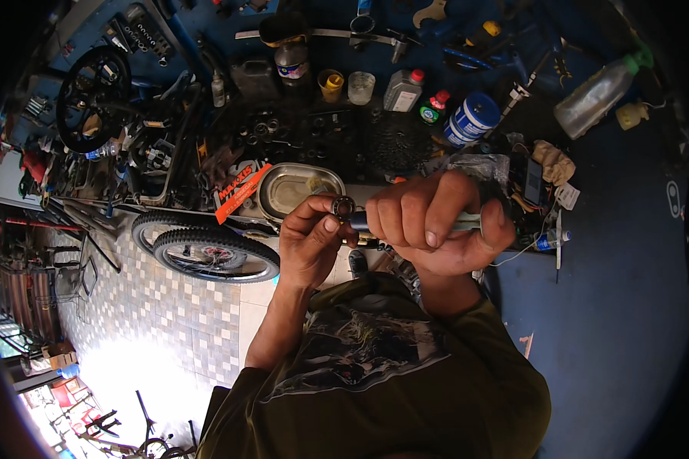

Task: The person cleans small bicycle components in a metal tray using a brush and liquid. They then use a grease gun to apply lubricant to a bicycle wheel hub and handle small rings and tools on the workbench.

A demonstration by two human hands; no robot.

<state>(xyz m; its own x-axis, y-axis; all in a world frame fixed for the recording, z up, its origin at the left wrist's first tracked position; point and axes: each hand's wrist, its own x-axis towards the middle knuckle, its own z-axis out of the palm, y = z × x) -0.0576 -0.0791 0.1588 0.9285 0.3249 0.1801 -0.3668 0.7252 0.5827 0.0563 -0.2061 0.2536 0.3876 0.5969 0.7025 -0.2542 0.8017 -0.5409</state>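
My left hand (311,239) pinches a small ring-shaped bearing (344,207) between thumb and fingers, its round face turned up. Wrapped in a fist, my right hand (440,226) holds a slim tool (357,221) with a dark front end and a pale part showing by the thumb; its exact kind is hidden by the fingers. The tool's front end reaches the bearing; whether it touches cannot be made out. Just beyond my left hand lies an oval metal tray (274,200) with a yellowish item (323,186) inside.
An orange strip (243,193) lies beside the tray on the cluttered workbench. Behind stand a blue-and-white tub (471,120), a grey bottle (403,90) and cups (361,88). A cassette (397,147) lies among dark parts. Bicycle wheels (216,256) lean below the bench's left side.
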